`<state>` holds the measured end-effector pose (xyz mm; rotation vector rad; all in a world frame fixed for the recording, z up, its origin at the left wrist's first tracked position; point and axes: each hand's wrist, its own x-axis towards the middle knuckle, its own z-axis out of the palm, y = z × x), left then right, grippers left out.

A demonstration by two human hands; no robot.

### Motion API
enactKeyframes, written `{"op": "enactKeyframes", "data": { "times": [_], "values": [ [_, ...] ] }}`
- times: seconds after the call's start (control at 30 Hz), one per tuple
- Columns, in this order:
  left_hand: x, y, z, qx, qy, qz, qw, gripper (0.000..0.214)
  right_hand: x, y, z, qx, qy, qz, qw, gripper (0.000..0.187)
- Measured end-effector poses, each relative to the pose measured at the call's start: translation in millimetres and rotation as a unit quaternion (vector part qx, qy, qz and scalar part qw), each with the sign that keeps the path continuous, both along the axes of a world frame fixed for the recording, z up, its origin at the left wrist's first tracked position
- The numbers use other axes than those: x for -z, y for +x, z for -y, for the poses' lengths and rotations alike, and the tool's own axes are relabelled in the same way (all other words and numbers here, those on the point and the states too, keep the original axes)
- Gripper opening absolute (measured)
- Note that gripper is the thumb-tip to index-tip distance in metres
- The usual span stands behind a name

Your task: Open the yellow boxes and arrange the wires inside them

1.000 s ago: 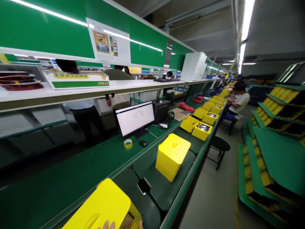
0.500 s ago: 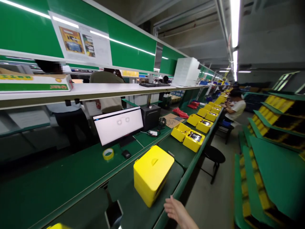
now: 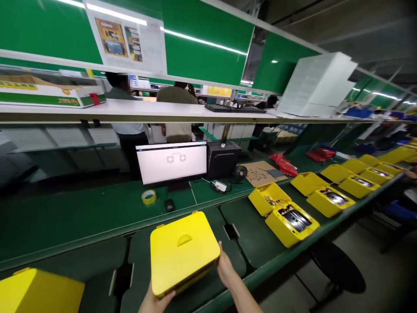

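A closed yellow plastic case [image 3: 187, 252] stands in front of me on the green conveyor line, a half-round raised mark on its top. My left hand [image 3: 156, 301] grips its near left corner, thumb along the front edge. On its right side, my right hand [image 3: 224, 266] presses with fingers curled round the edge, partly hidden behind the case. Both hands are closed on the case. Another yellow case [image 3: 42, 291] stands at the lower left. To the right, an open yellow case [image 3: 291, 224] shows black parts inside.
Behind the line are a monitor [image 3: 172, 163], a tape roll [image 3: 149, 197], a mouse [image 3: 169, 205] and a black computer tower [image 3: 224, 161]. More open yellow cases [image 3: 330, 200] run rightward. A black stool [image 3: 339, 266] stands at the lower right. Other people are beyond the shelf [image 3: 146, 109].
My view has swung right to left, toward the monitor. My right hand has come from beside the line onto the case; my left hand has come into view holding it.
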<state>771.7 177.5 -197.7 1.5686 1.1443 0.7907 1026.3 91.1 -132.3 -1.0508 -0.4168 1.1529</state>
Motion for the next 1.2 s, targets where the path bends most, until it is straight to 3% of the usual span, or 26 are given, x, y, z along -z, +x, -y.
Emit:
{"op": "enactKeyframes", "data": {
  "times": [0.1, 0.17, 0.23, 0.33, 0.5, 0.67, 0.77, 0.87, 1.03, 1.2],
  "values": [
    [2.1, 0, 15, -0.037, -0.009, 0.01, 0.999, 0.056, -2.2, 0, 13, -0.019, -0.01, -0.017, 1.0, 0.066],
    [-4.9, -6, 26, -0.027, -0.026, -0.002, 0.999, 0.054, -9.4, 1, 21, -0.034, -0.016, -0.012, 0.999, 0.065],
    [-22.4, -11, 34, 0.004, -0.041, -0.036, 0.998, 0.053, -22.1, 2, 26, -0.054, -0.018, 0.01, 0.998, 0.064],
    [-64.6, -13, 34, 0.048, -0.058, -0.101, 0.992, 0.06, -48.7, 6, 25, -0.1, -0.02, 0.058, 0.993, 0.065],
    [-128.9, -9, 0, 0.058, -0.066, -0.081, 0.993, 0.068, -91.8, 19, -4, -0.143, 0.027, 0.119, 0.982, 0.064],
    [-154.4, 3, -52, 0.047, -0.004, -0.035, 0.998, 0.069, -106.8, 38, -60, -0.143, 0.041, 0.182, 0.972, 0.064],
    [-158.6, 12, -81, 0.045, 0.035, -0.028, 0.998, 0.068, -106.3, 47, -98, -0.121, -0.024, 0.202, 0.972, 0.067],
    [-154.5, 19, -104, 0.046, 0.026, -0.033, 0.998, 0.068, -105.1, 50, -130, -0.111, -0.085, 0.192, 0.971, 0.07],
    [-132.3, 23, -134, 0.05, 0.002, -0.03, 0.998, 0.067, -96.2, 46, -165, -0.127, -0.099, 0.158, 0.974, 0.076],
    [-107.0, 27, -150, 0.052, -0.04, -0.044, 0.997, 0.068, -68.1, 48, -184, -0.142, -0.111, 0.13, 0.975, 0.074]
  ]
}}
